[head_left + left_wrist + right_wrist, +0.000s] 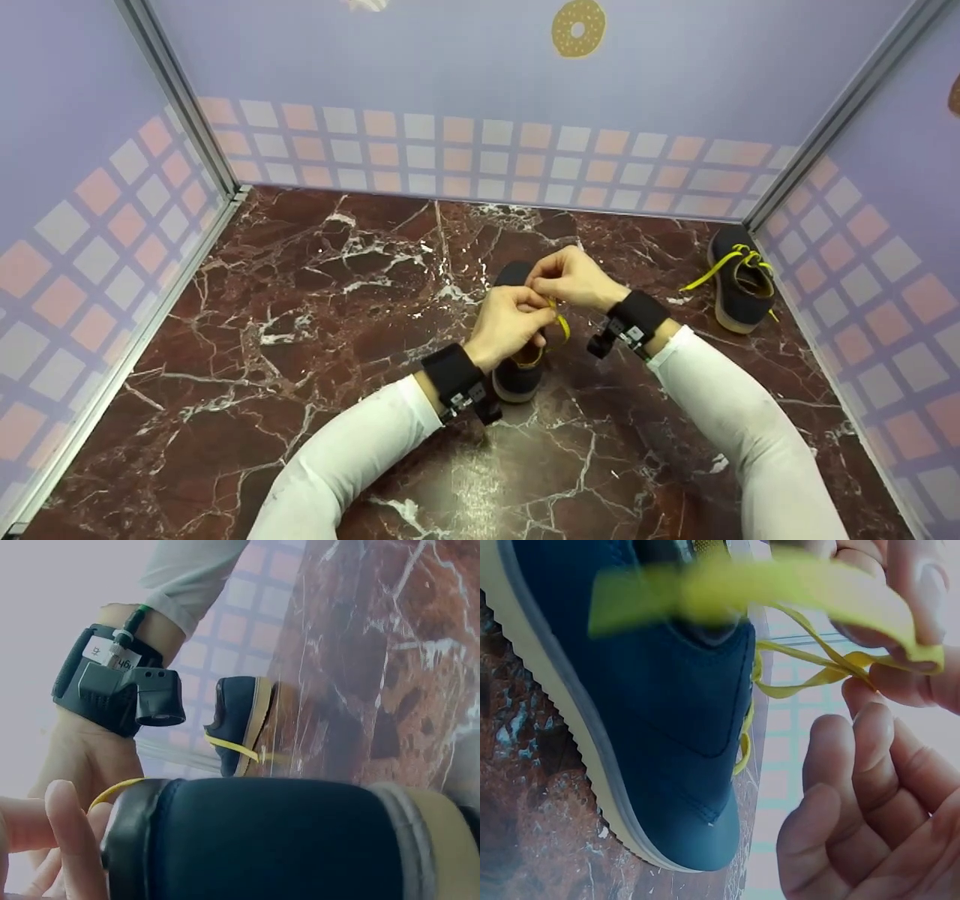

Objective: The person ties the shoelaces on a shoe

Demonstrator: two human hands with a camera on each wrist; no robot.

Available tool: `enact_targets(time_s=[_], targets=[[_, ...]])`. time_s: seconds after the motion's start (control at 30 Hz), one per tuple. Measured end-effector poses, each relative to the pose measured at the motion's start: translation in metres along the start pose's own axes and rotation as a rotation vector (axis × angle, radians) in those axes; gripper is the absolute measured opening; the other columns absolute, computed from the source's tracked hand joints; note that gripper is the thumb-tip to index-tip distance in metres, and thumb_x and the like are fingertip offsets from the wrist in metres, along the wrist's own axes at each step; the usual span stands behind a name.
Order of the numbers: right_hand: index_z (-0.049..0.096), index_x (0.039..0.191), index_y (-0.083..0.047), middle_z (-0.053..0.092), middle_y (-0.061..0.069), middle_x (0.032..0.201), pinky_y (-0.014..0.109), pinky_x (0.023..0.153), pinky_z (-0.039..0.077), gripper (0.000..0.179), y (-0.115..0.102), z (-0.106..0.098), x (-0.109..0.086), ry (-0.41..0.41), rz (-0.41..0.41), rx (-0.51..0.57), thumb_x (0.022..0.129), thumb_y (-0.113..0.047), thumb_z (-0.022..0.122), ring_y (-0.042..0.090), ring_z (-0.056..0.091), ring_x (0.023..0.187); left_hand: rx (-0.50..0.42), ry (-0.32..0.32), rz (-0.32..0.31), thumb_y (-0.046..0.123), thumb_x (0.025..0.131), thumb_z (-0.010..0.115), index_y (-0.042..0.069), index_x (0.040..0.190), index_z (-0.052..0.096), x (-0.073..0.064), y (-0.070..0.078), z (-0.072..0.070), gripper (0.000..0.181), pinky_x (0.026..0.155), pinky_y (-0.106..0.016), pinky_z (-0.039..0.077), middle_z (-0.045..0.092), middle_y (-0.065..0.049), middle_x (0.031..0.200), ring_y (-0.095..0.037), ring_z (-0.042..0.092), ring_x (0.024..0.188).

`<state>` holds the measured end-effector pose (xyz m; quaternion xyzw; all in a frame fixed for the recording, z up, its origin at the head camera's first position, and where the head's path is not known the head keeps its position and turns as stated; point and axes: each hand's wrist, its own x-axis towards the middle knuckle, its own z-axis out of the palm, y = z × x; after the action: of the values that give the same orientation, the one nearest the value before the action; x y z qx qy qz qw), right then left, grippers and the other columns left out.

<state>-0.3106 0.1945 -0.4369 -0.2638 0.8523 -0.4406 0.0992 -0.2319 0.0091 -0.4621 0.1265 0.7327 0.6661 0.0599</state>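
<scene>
A dark navy shoe with a cream sole and yellow laces stands on the floor, toe pointing away. My left hand is over its opening and pinches the yellow shoelace between thumb and fingers. Just beyond it, above the tongue, my right hand pinches the lace too. In the right wrist view the lace rises taut and crossed from the eyelets to the fingertips, and a loose end hangs across the shoe. The hands hide much of the shoe's upper from the head view.
Another navy shoe with yellow laces stands at the right by the wall, one lace end trailing on the floor. Reddish-brown marbled flooring lies between purple walls with pink and white squares. Black wrist straps carry the cameras.
</scene>
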Motion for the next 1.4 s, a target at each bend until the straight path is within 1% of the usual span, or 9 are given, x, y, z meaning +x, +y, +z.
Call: enact_targets(time_s=[0.13, 0.27, 0.37, 0.43, 0.6, 0.67, 0.8, 0.97, 1.4], targets=[[0.087, 0.095, -0.002, 0.076, -0.008, 0.07, 0.017, 0.054, 0.044, 0.018, 0.002, 0.0, -0.001, -0.019, 0.007, 0.014, 0.096, -0.005, 0.069, 0.004, 0.058, 0.056, 0.161, -0.062, 0.002, 0.01, 0.095, 0.081, 0.003, 0.095, 0.088, 0.002, 0.0, -0.003, 0.01, 0.047, -0.018, 0.051, 0.085, -0.012, 0.08, -0.001, 0.063, 0.046], [0.087, 0.096, -0.002, 0.082, 0.012, 0.081, 0.018, 0.057, 0.051, 0.017, 0.005, 0.001, -0.003, -0.044, 0.01, 0.015, 0.098, -0.006, 0.07, 0.004, 0.064, 0.059, 0.382, -0.204, -0.001, 0.023, 0.099, 0.082, 0.014, 0.089, 0.091, 0.005, 0.004, -0.012, 0.017, 0.049, -0.017, 0.052, 0.085, -0.005, 0.076, 0.0, 0.061, 0.046], [0.087, 0.098, 0.0, 0.083, 0.01, 0.081, 0.02, 0.059, 0.055, 0.016, 0.006, 0.0, -0.004, -0.059, 0.022, 0.017, 0.099, -0.007, 0.072, 0.003, 0.065, 0.059, 0.455, -0.275, -0.021, 0.026, 0.102, 0.078, 0.013, 0.087, 0.09, 0.006, 0.01, -0.022, 0.023, 0.051, -0.018, 0.053, 0.085, -0.004, 0.076, -0.002, 0.065, 0.049], [0.086, 0.1, 0.002, 0.084, 0.01, 0.084, 0.021, 0.06, 0.057, 0.016, 0.005, -0.001, -0.004, -0.065, 0.038, 0.028, 0.099, -0.006, 0.072, 0.003, 0.066, 0.059, 0.48, -0.246, -0.014, 0.025, 0.101, 0.076, 0.012, 0.087, 0.089, 0.008, 0.014, -0.03, 0.024, 0.052, -0.019, 0.052, 0.084, -0.004, 0.076, -0.003, 0.067, 0.053], [0.085, 0.103, 0.005, 0.084, 0.021, 0.091, 0.021, 0.06, 0.059, 0.016, 0.003, -0.004, -0.005, -0.062, 0.056, 0.043, 0.098, -0.005, 0.073, 0.003, 0.066, 0.059, 0.513, 0.008, 0.102, 0.021, 0.096, 0.077, 0.013, 0.094, 0.088, 0.018, 0.015, -0.046, 0.014, 0.063, -0.023, 0.051, 0.086, -0.004, 0.086, -0.014, 0.073, 0.071], [0.086, 0.104, 0.003, 0.084, 0.022, 0.091, 0.021, 0.059, 0.058, 0.017, 0.003, -0.005, -0.005, -0.058, 0.048, 0.042, 0.098, -0.006, 0.073, 0.003, 0.066, 0.059, 0.526, 0.063, 0.146, 0.02, 0.094, 0.077, 0.011, 0.102, 0.088, 0.021, 0.012, -0.05, 0.015, 0.07, -0.027, 0.055, 0.087, -0.005, 0.093, -0.02, 0.077, 0.08], [0.087, 0.104, 0.001, 0.082, 0.022, 0.086, 0.019, 0.059, 0.055, 0.018, 0.004, -0.005, -0.006, -0.049, 0.031, 0.035, 0.099, -0.007, 0.071, 0.003, 0.066, 0.059, 0.586, 0.05, 0.161, 0.025, 0.093, 0.08, 0.014, 0.111, 0.089, 0.026, 0.007, -0.052, 0.023, 0.079, -0.035, 0.06, 0.088, -0.004, 0.1, -0.024, 0.081, 0.092], [0.087, 0.103, 0.0, 0.082, 0.023, 0.086, 0.02, 0.06, 0.057, 0.019, 0.005, -0.002, -0.005, -0.028, 0.018, 0.046, 0.099, -0.006, 0.07, 0.004, 0.066, 0.059, 0.619, 0.015, 0.151, 0.031, 0.092, 0.085, 0.019, 0.11, 0.091, 0.029, 0.001, -0.051, 0.023, 0.086, -0.039, 0.063, 0.089, 0.0, 0.105, -0.024, 0.083, 0.099], [0.086, 0.102, 0.003, 0.082, 0.01, 0.081, 0.017, 0.058, 0.055, 0.015, 0.007, 0.003, -0.009, 0.009, -0.039, 0.055, 0.1, -0.003, 0.073, 0.001, 0.065, 0.057, 0.53, 0.029, 0.158, 0.025, 0.091, 0.088, 0.017, 0.104, 0.092, 0.031, -0.009, -0.047, 0.016, 0.088, -0.039, 0.062, 0.089, -0.002, 0.101, -0.027, 0.083, 0.097]])
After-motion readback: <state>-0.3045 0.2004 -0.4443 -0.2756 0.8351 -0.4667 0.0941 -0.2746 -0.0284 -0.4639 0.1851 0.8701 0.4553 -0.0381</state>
